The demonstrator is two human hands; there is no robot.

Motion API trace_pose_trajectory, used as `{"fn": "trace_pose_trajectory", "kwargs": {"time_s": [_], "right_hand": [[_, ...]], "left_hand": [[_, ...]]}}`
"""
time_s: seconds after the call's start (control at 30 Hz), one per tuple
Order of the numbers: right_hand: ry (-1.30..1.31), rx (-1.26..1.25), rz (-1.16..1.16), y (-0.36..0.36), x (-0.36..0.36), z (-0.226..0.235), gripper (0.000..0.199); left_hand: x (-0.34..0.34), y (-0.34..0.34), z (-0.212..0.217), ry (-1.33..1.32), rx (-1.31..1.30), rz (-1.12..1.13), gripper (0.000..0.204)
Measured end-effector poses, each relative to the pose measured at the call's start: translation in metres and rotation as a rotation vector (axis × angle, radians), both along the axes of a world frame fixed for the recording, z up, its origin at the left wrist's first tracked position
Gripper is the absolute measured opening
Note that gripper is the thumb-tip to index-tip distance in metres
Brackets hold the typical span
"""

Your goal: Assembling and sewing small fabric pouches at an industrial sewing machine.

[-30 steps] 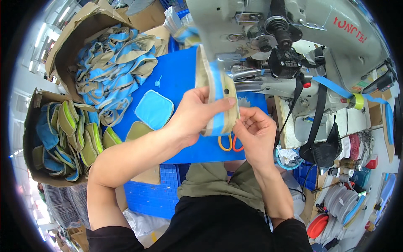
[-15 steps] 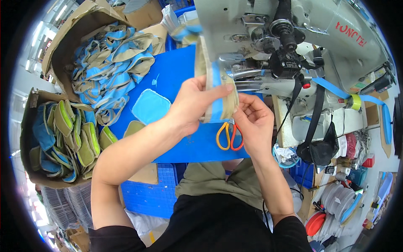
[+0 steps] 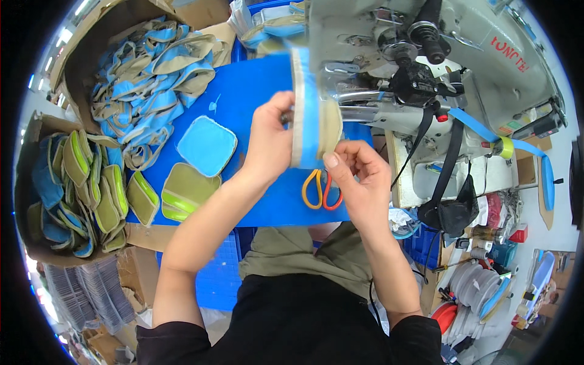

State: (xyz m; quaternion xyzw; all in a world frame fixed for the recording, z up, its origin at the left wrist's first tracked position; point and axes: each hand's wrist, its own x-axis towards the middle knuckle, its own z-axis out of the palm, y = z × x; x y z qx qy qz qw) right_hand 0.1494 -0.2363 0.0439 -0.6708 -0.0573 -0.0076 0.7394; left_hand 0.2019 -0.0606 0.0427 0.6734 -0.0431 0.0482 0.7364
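Since a second ago the strip [image 3: 310,109] sits higher and closer to the machine [image 3: 426,67]; I read that as the piece being lined up at the sewing head, though I can't see the needle.

Left hand [image 3: 271,143]: fingers closed around the strip's left edge, thumb hidden behind it. Clamped on it.

Right hand [image 3: 359,173]: curled, thumb [image 3: 331,161] pressed to the strip's lower end, pinching it from below.

Strip: tan with a blue band, upright, held in the air over the blue mat [image 3: 255,91], its top just beside the machine.

Scissors [image 3: 321,190] lie on the mat under the hands, untouched. Blue pad [image 3: 207,145] and green-striped pad [image 3: 188,191] lie left of the left wrist.
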Motion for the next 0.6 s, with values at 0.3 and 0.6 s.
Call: {"fn": "trace_pose_trajectory", "kwargs": {"time_s": [0.3,0.6], "right_hand": [[-0.208,-0.158,-0.142,0.011,-0.006,0.005,0.025],[0.044,-0.138,-0.036,0.01,-0.002,0.014,0.019]], "left_hand": [[0.005,-0.003,0.005,-0.063,-0.158,-0.064,0.018],[0.003,0.007,-0.008,0.17,-0.486,-0.313,0.031]]}}
